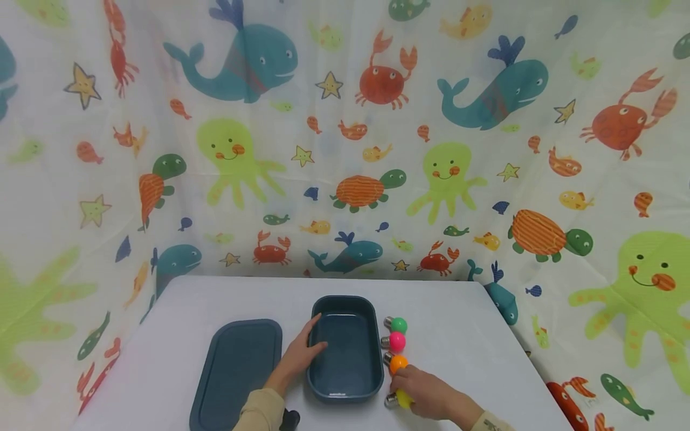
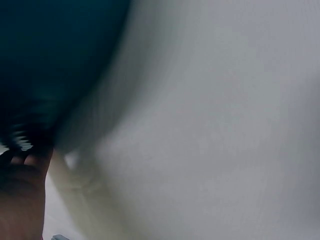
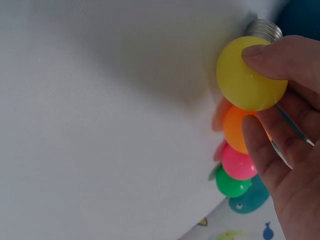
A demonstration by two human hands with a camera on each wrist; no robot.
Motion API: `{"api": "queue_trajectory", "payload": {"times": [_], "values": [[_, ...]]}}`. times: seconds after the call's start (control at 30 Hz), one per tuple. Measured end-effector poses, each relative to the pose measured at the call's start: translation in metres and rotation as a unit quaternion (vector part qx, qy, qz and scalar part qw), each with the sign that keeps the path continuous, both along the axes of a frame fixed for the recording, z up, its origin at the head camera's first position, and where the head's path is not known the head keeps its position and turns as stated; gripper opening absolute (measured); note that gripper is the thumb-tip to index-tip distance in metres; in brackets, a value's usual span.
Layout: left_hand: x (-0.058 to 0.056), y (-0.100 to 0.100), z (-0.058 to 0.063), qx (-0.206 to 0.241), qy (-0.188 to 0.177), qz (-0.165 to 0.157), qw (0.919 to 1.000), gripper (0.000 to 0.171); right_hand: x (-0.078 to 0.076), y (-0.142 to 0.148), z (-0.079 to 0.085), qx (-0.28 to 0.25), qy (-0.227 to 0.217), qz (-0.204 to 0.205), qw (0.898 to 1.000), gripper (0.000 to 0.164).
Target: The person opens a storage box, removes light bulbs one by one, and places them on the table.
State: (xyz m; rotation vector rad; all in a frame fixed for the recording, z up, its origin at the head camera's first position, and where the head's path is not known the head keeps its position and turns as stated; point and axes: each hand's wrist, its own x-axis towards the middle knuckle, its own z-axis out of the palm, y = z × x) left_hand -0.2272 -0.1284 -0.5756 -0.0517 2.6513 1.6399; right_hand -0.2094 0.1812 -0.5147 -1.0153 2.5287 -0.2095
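Note:
A dark blue rectangular box stands on the white table, its inside bare. My left hand holds its left wall, thumb over the rim and fingers along the side. In the left wrist view this hand appears at the lower left, below the blurred dark box. On the right, my right hand grips a yellow light bulb, with the thumb pressed on its round globe. The bulb's metal screw base points left toward the box.
Orange, pink and green bulbs lie in a row right of the box. A flat dark blue lid rests on the left. Behind the table hangs a sea-animal curtain.

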Motion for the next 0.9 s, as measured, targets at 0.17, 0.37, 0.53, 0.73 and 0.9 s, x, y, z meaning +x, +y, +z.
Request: {"api": "queue_trajectory", "payload": {"times": [0.17,0.37,0.53,0.73,0.9], "values": [[0.002,0.001,0.002,0.0,0.002,-0.004,1.0,0.069,0.0,0.0,-0.001,0.003,0.015,0.013,1.0,0.041],[0.003,0.002,0.004,0.008,0.0,-0.004,1.0,0.07,-0.002,0.002,-0.001,0.003,0.031,0.024,0.999,0.039],[0.002,0.002,0.004,0.007,0.001,-0.004,1.0,0.07,-0.003,0.003,-0.002,0.006,0.034,0.023,0.999,0.039],[0.003,0.001,0.003,0.005,0.004,-0.005,1.0,0.07,-0.003,0.004,0.003,-0.002,0.036,0.023,0.999,0.041],[0.002,0.001,0.002,0.001,0.001,-0.004,1.0,0.071,-0.005,0.006,0.011,-0.009,0.022,0.005,1.0,0.043]]}}
